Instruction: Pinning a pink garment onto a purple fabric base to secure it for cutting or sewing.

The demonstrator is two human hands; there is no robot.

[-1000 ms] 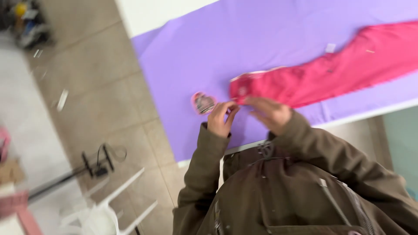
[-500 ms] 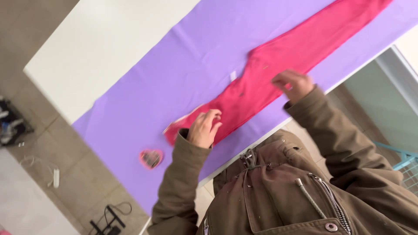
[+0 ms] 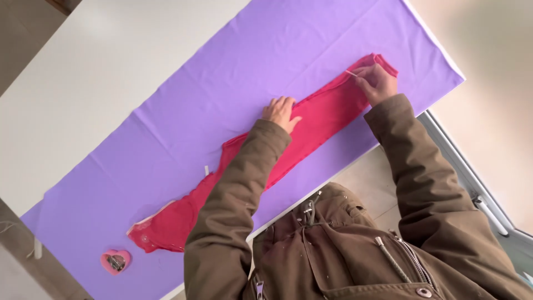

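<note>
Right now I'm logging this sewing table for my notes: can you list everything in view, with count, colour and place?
table: one, white, under the cloth.
purple cloth: one, lilac, spread flat along the table.
pink garment piece: one, bright pink, long and narrow, lying on the purple cloth.
heart-shaped holder: one, pink, on the cloth's near-left corner, small metal bits inside.
pin: one, thin and pale, at the garment's far-right end.
floor: beige, right of the table.
jacket: one, brown, zipped, worn by the person.
left hand: pressed flat on the garment's middle.
right hand: pinching the pin at the garment's end.
</note>
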